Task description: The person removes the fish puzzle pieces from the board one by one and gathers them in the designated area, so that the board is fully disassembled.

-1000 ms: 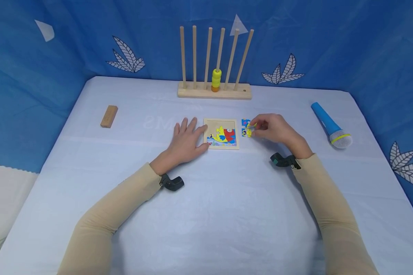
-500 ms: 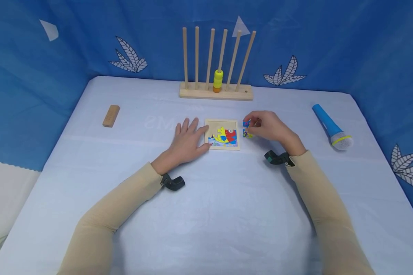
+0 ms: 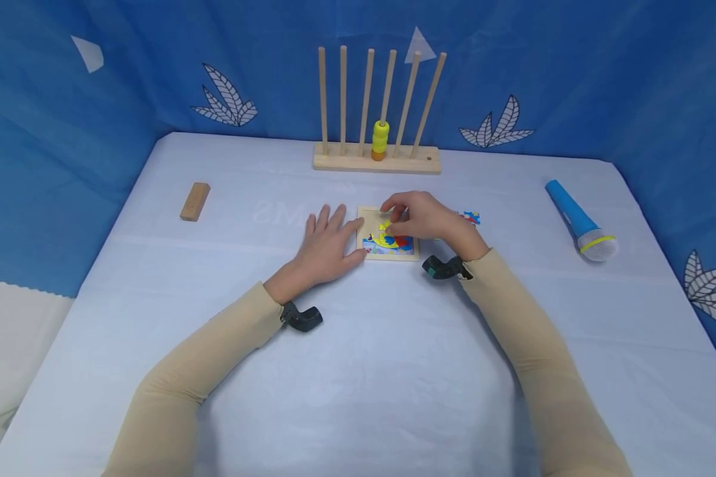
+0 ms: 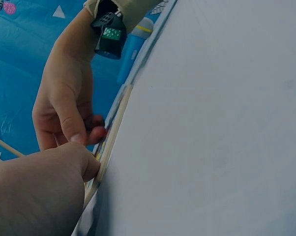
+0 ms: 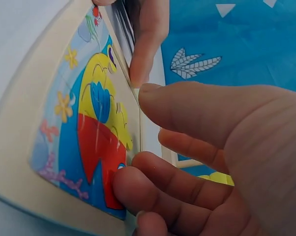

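A square wooden jigsaw puzzle [image 3: 388, 251] lies mid-table, partly filled with a red, yellow and blue fish picture [image 5: 96, 118]. My left hand [image 3: 324, 253] rests beside it with spread fingers, its thumb and index fingertip at the left edge of the frame. Over the puzzle is my right hand [image 3: 420, 215], thumb and fingers bent in a pinch round a puzzle piece that they almost wholly hide. In the right wrist view, the thumb [image 5: 182, 105] is above the bare upper part of the frame and other fingertips are close to the red section.
Loose puzzle pieces [image 3: 470, 216] lie right of the frame, partly behind my right hand. Behind stands a wooden peg rack [image 3: 376, 163] with yellow and orange beads [image 3: 380, 136]. A wooden block [image 3: 195, 201] is at the left, a blue toy microphone [image 3: 579, 218] at the right.
My right hand has moved left from the loose pieces to above the puzzle, uncovering a loose piece at the right. My left hand has stayed by the frame.
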A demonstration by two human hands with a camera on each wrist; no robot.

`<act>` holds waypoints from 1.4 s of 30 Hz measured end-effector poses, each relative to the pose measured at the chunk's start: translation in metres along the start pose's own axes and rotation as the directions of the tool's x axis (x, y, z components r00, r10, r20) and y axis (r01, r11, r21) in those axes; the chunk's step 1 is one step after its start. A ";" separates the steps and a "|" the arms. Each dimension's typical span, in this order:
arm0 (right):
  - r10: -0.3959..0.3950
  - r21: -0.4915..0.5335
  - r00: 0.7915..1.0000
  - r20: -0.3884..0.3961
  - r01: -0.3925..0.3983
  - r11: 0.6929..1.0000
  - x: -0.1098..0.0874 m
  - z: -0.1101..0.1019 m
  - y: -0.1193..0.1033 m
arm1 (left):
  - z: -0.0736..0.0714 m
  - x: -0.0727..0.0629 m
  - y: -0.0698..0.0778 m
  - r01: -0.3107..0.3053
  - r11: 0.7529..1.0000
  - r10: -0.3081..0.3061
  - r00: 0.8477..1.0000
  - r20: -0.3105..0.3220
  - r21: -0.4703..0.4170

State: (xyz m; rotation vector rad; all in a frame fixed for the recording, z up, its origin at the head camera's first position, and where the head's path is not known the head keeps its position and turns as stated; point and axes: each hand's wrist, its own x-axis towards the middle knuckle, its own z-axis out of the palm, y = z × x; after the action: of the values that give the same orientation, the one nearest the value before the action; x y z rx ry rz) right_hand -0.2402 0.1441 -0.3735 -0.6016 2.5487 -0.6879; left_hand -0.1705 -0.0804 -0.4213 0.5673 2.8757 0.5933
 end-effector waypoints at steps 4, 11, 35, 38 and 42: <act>-0.001 -0.017 1.000 0.007 0.001 1.000 0.000 0.003 -0.002 | 0.000 0.000 0.000 -0.002 1.000 0.002 1.000 0.003 -0.001; -0.025 -0.068 1.000 0.019 0.026 0.997 0.000 0.007 -0.004 | 0.000 0.001 0.000 -0.007 1.000 0.007 1.000 -0.009 0.012; -0.071 -0.109 0.997 -0.020 0.068 0.992 -0.006 0.013 -0.007 | 0.000 0.000 0.000 -0.009 1.000 0.010 1.000 -0.011 0.011; -0.067 -0.106 0.997 -0.026 0.064 0.992 -0.007 0.014 -0.006 | 0.000 0.000 0.000 -0.011 1.000 0.011 1.000 -0.009 0.007; -0.063 -0.102 0.998 -0.026 0.060 0.993 -0.007 0.014 -0.007 | 0.001 0.001 -0.001 -0.010 1.000 0.010 1.000 -0.008 0.008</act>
State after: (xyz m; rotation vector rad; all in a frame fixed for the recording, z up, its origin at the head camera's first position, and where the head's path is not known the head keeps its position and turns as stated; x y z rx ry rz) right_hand -0.2252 0.1377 -0.3786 -0.7117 2.6140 -0.5952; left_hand -0.1712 -0.0804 -0.4221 0.5818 2.8859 0.5880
